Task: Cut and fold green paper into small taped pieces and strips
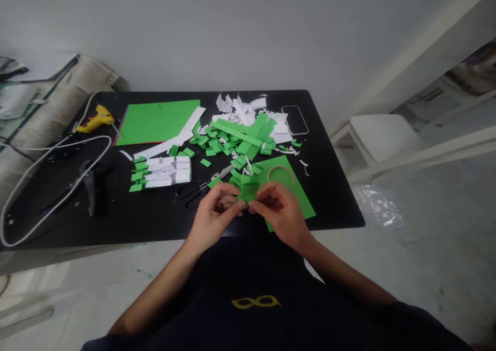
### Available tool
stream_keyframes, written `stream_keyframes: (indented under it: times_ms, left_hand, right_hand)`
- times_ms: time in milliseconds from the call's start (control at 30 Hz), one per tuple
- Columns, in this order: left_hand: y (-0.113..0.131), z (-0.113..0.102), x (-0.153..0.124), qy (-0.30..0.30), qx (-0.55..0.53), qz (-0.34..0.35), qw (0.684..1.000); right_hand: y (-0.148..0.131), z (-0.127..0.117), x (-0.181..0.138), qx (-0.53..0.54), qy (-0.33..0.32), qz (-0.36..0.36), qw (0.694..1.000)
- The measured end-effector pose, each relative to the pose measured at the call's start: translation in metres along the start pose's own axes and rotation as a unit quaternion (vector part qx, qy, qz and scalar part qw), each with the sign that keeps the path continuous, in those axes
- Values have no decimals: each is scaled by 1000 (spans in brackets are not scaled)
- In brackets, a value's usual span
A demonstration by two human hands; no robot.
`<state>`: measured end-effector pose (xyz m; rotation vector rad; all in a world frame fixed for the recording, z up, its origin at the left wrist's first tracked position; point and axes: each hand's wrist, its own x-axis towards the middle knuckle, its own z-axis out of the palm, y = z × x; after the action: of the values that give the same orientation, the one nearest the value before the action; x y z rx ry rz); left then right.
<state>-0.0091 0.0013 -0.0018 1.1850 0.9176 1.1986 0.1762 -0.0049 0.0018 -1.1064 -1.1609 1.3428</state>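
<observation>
Both my hands meet over the near edge of the black table (116,222). My left hand (215,214) and my right hand (279,212) each pinch one small folded green paper piece (248,191) between thumb and fingers. Just beyond it lies a green sheet (298,196) with a thin ring (281,176) on it. Black scissors (194,193) rest left of my left hand. A heap of green strips and cut green bits (236,141) spreads across the table's middle.
A stack of white and green folded pieces (163,172) sits at centre left. A large green sheet (157,121), a yellow glue gun (95,119), a white cable (50,185) and white scraps (244,108) lie further back. A phone (295,119) lies at back right. A white stool (382,136) stands to the right.
</observation>
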Motion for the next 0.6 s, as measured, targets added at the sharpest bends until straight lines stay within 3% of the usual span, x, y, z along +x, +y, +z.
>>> stream_keyframes:
  times_ms: [167,333,600]
  left_hand:
    - [3,-1,0,-17,-1,10,1000]
    - [4,-5,1,-35,-3,-27,999]
    - [6,-8,2,-26,15,-30,999]
  right_hand:
    - [2,1,-1,-23,-8,-18,1000]
    - [2,1,-3,-39,-20,-28,999]
    - [0,0,-2,-36,-42,-31,998]
